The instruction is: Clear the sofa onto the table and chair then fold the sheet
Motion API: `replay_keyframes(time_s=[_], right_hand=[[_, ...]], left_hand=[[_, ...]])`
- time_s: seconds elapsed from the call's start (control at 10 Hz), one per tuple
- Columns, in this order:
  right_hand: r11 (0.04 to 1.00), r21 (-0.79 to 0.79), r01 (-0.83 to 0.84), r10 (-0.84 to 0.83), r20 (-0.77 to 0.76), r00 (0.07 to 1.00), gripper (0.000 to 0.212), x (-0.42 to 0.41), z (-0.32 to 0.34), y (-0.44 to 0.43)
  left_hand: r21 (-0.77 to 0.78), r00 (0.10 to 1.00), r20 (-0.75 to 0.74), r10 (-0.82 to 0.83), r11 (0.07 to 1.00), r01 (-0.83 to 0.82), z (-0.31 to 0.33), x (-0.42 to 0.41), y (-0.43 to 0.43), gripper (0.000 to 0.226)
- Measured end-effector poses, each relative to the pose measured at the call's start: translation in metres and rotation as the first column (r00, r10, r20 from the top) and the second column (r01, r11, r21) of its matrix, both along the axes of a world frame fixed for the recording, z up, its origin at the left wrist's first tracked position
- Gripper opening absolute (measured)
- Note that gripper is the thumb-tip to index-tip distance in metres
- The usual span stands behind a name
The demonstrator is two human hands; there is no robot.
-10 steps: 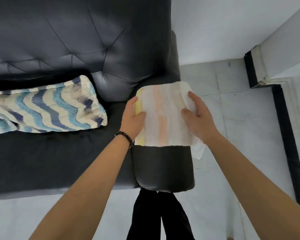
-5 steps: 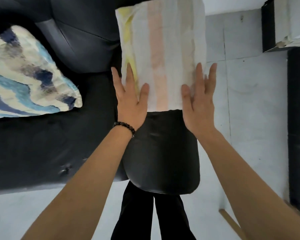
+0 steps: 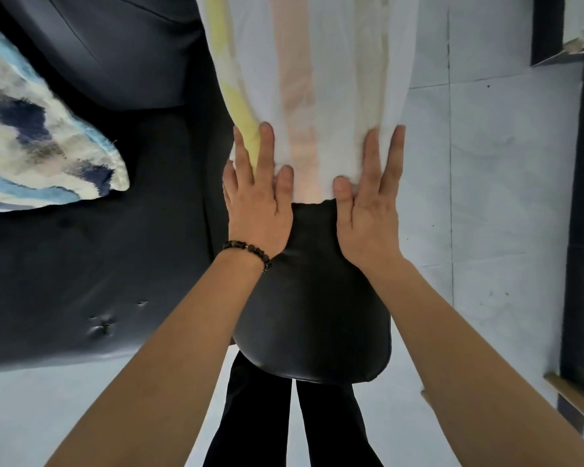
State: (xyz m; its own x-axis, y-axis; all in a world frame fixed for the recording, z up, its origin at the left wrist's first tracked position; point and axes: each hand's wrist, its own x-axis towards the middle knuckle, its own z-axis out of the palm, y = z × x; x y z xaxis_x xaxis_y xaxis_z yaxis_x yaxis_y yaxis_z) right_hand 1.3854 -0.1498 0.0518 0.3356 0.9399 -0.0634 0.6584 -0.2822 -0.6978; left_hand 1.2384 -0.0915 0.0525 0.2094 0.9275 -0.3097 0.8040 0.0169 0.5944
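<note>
A folded white sheet with yellow and peach stripes (image 3: pixel 317 79) is laid along the black leather sofa armrest (image 3: pixel 314 298), its near edge stopping short of the armrest's rounded front end. The left hand (image 3: pixel 257 200) and right hand (image 3: pixel 368 210) are pressed flat on that edge, fingers straight, thumbs apart. A blue wave-patterned cushion (image 3: pixel 38 139) is seen on the seat's left part. Pale tiled floor (image 3: pixel 486 180) lies open along the armrest's right side.

Left hand (image 3: pixel 257 210), right hand (image 3: pixel 368 215) — now flat on sheet (image 3: pixel 321 75)

Soft, even light, brightest on the pale floor (image 3: pixel 486 197) at 3 o'clock; the dark sofa (image 3: pixel 81 247) at 9 o'clock loses detail. Faint sheen on the armrest (image 3: pixel 317 332). Wide-angle stretching bends the edges.
</note>
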Motion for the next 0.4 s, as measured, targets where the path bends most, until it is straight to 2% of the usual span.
replay_keyframes(time_s=[0.2, 0.3, 0.4], right_hand=[[0.997, -0.08, 0.011, -0.014, -0.029, 0.999, 0.062, -0.002, 0.021, 0.001], [0.986, -0.165, -0.004, 0.002, -0.009, 1.0, 0.063, -0.002, 0.045, -0.003], [0.963, -0.269, -0.02, 0.053, 0.114, 0.992, 0.059, -0.002, 0.086, -0.018]], left_hand=[[-0.053, 1.0, 0.014, -0.002, 0.999, 0.003, 0.015, -0.009, 0.0, 0.058], [-0.006, 0.999, 0.029, 0.043, 0.999, -0.043, 0.038, -0.017, -0.014, 0.057], [0.092, 0.998, 0.021, 0.062, 0.994, -0.064, 0.081, -0.032, -0.046, 0.052]])
